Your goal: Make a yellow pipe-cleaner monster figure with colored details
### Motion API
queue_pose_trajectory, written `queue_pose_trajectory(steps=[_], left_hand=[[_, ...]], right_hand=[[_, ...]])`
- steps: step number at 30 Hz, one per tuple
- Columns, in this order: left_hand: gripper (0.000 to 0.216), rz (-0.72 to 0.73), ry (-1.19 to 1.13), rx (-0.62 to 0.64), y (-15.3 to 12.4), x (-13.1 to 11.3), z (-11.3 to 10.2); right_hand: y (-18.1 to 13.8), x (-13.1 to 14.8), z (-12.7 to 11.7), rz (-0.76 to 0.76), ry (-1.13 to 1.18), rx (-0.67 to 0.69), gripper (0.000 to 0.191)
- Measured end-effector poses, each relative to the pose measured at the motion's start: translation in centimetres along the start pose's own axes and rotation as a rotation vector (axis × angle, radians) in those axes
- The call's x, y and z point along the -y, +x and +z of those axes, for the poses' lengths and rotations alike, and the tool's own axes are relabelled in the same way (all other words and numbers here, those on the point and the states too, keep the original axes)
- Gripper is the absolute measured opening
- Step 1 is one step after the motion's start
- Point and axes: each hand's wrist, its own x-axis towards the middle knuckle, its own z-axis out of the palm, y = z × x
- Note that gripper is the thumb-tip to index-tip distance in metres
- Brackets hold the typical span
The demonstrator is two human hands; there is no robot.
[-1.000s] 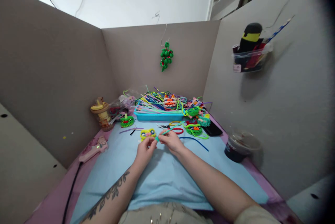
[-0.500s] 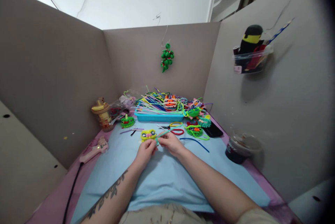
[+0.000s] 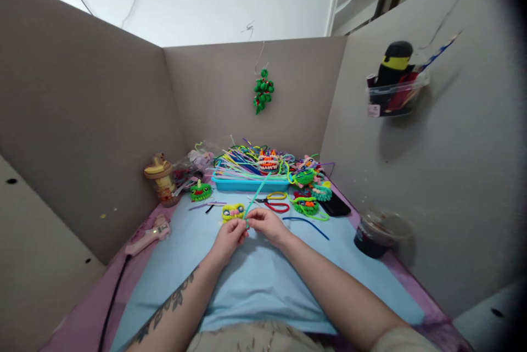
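Observation:
My left hand [image 3: 229, 238] and my right hand [image 3: 267, 224] meet over the light blue mat [image 3: 247, 280], both pinched on a teal pipe cleaner [image 3: 255, 197] whose free end sticks up and away from me. Just beyond my left hand lies a small yellow-green pipe-cleaner figure [image 3: 233, 211]. Red-handled scissors [image 3: 275, 205] lie beyond my right hand.
A turquoise tray [image 3: 249, 183] heaped with coloured pipe cleaners stands at the back. Finished green figures [image 3: 306, 204] and a black phone [image 3: 335, 204] lie right of it. A pink glue gun [image 3: 146, 234] lies left; a dark lidded cup [image 3: 377, 232] right. Grey partition walls enclose the desk.
The pipe cleaner's free end has swung from pointing right, low over the mat, to standing more upright. Both hands stayed pinched together in nearly the same place.

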Motion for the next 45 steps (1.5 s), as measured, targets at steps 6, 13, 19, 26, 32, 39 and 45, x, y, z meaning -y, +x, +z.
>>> queue_pose_trajectory(steps=[6, 13, 19, 26, 32, 39, 45], left_hand=[[0.037, 0.019, 0.059, 0.039, -0.1, 0.0, -0.1], [0.036, 0.026, 0.08, 0.061, -0.4, -0.6, 0.0], [0.036, 0.036, 0.06, 0.016, -0.5, -0.8, 0.2], [0.034, 0.017, 0.034, 0.025, -0.4, -0.5, 0.1], [0.034, 0.01, -0.036, -0.006, -0.4, -0.8, 0.1], [0.036, 0.016, -0.055, -0.015, -0.6, -1.2, 0.2], [0.035, 0.049, -0.028, -0.023, -0.6, -1.2, 0.1]], right_hand=[[0.2, -0.1, -0.3, 0.009, 0.01, 0.011, 0.018], [0.1, 0.1, -0.3, 0.02, 0.037, 0.026, 0.018], [0.0, 0.4, -0.2, 0.003, 0.087, 0.012, 0.027], [0.0, 0.6, -0.3, -0.023, 0.025, -0.002, 0.025], [-0.3, 0.7, -0.1, -0.087, 0.012, -0.022, 0.019], [-0.3, 0.7, 0.3, -0.063, 0.063, -0.059, 0.021], [-0.3, 0.7, 0.5, -0.057, 0.086, -0.047, 0.021]])
